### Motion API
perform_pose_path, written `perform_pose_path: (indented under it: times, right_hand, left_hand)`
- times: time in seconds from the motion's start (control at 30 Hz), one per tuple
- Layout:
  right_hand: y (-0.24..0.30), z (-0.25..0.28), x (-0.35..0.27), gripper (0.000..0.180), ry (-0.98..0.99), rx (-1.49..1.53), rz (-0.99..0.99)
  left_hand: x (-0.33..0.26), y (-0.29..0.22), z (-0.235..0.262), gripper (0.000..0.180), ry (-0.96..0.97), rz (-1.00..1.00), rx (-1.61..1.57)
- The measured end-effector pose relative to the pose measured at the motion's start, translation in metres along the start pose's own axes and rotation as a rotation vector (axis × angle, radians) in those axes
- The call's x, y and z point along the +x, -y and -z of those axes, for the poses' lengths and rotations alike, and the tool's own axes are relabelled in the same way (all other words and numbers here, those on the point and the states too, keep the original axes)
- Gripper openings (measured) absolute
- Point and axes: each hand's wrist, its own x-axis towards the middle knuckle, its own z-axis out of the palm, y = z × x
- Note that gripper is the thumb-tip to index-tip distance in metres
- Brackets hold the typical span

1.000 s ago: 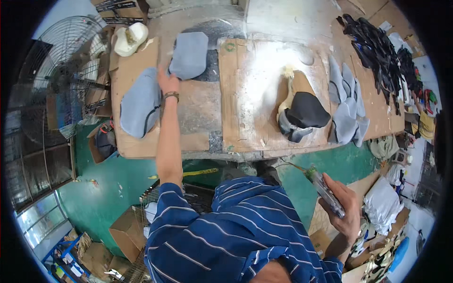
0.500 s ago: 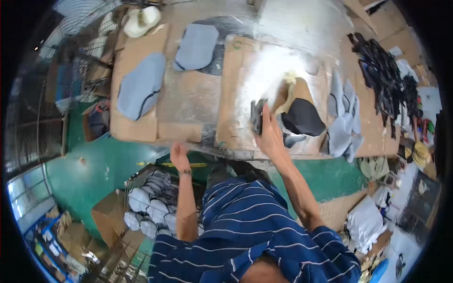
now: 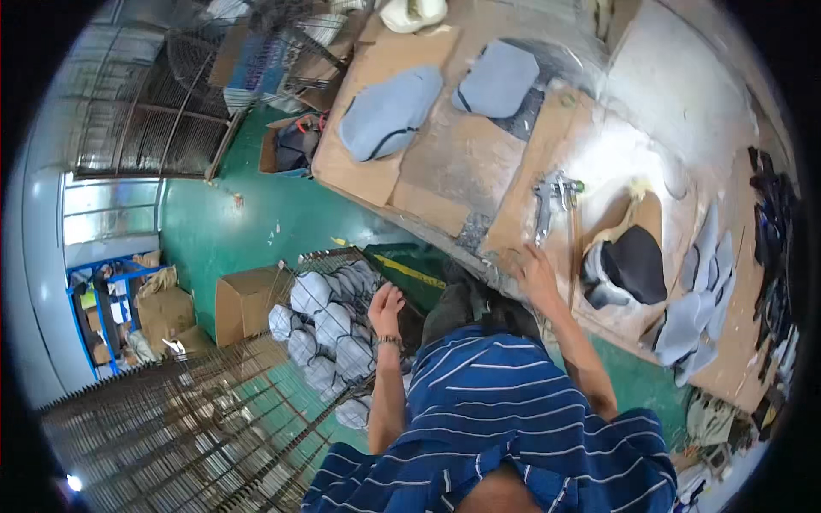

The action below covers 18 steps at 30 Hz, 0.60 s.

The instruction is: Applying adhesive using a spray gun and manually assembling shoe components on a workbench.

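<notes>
A silver spray gun [image 3: 556, 195] lies on the cardboard near the table's front edge, its handle toward me. Just below the handle is my right hand [image 3: 538, 279], fingers stretched out, holding nothing. My left hand [image 3: 386, 308] hangs off the table with its fingers curled in and nothing visible in them. It is beside a wire rack [image 3: 329, 252] stacked with rounded grey pieces [image 3: 312, 295]. Right of the gun, a cream shell-shaped form with a black padded piece [image 3: 634, 267] on it sits on the white-dusted table.
Two flat grey fabric pieces [image 3: 389, 111] [image 3: 498, 79] lie on the table's left part. More grey pieces [image 3: 688, 316] and black strips [image 3: 765, 231] lie at the right. A cardboard box [image 3: 244, 303] and a large wire rack [image 3: 197, 419] stand at lower left.
My right hand has let go of the spray gun, which now lies on the table, and has drawn back toward me. My view has turned left, showing more of the racks and green floor.
</notes>
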Motion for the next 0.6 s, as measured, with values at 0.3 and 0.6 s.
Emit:
perform_pose_path:
  times: [0.3,0.6]
  right_hand:
    - [-0.008,0.023,-0.066,0.041,0.004,-0.027,-0.257]
    - [0.017,-0.007,-0.1,0.048,-0.1,-0.011,-0.446]
  left_hand:
    - [0.164,-0.095,-0.104,0.052,0.22,-0.044,-0.227]
    - [0.383,-0.138,-0.17,0.109,-0.019,0.188,-0.231]
